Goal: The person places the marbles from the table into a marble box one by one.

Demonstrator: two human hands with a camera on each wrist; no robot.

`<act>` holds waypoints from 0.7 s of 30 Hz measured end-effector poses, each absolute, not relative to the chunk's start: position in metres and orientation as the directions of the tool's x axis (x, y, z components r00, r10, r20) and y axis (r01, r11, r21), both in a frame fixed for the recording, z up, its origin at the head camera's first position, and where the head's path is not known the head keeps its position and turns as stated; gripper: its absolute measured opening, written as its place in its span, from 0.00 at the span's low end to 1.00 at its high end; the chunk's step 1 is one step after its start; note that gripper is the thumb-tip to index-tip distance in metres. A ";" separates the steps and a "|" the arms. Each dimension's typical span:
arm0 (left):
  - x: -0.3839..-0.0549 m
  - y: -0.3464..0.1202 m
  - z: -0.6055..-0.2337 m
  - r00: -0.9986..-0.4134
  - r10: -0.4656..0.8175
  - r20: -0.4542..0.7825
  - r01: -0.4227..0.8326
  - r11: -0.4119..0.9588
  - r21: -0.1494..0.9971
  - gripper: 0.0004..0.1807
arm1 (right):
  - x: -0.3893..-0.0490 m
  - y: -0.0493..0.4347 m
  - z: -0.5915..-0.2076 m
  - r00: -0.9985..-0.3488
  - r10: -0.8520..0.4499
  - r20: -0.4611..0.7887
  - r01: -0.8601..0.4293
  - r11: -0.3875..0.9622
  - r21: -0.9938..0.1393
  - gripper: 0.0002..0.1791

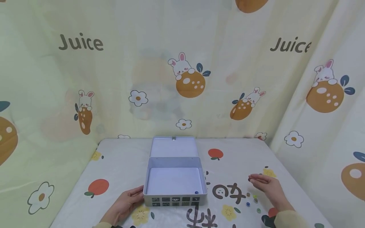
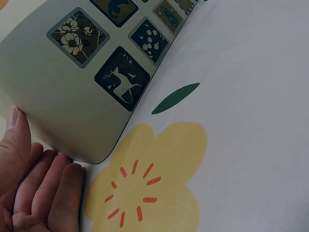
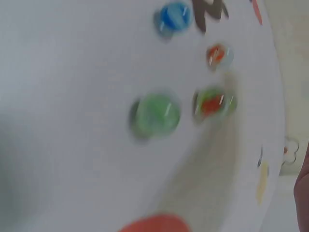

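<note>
A pale metal box (image 1: 146,177) stands with its lid (image 1: 174,147) folded back, and a blue marble (image 1: 196,192) lies inside near the front right corner. My left hand (image 1: 125,202) rests against the box's left side by the front corner, fingers touching it. To the right of the box, my right hand (image 1: 266,188) is held over the cloth, pinching a small dark marble (image 1: 249,180) between thumb and fingertips. Several glass marbles lie under and before that hand, among them a blue marble (image 3: 176,16), a green marble (image 3: 157,115) and a green-and-red marble (image 3: 215,104).
A printed white cloth (image 1: 122,164) with fruit and flowers covers the table. Behind it hangs a cream curtain (image 1: 119,72) with rabbits and oranges, which also closes off both sides. Patterned squares (image 2: 123,79) decorate the front of the box.
</note>
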State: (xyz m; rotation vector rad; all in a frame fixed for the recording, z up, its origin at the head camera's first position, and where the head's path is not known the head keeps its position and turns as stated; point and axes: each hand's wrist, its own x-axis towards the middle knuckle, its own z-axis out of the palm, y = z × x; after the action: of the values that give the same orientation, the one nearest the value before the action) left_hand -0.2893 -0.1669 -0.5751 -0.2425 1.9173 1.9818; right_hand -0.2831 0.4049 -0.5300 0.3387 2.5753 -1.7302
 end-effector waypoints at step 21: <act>-0.289 -0.168 -0.573 -0.915 0.155 -0.373 -0.377 0.003 0.926 0.35 | -0.348 0.214 -0.469 -0.987 -0.154 0.035 -0.095 0.404 -0.910 0.13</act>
State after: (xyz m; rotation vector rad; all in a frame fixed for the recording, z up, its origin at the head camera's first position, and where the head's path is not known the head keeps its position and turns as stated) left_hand -0.2889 -0.1677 -0.5727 -0.2288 1.9175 1.9719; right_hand -0.3481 0.2143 -0.4687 -0.2295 2.5857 -1.6706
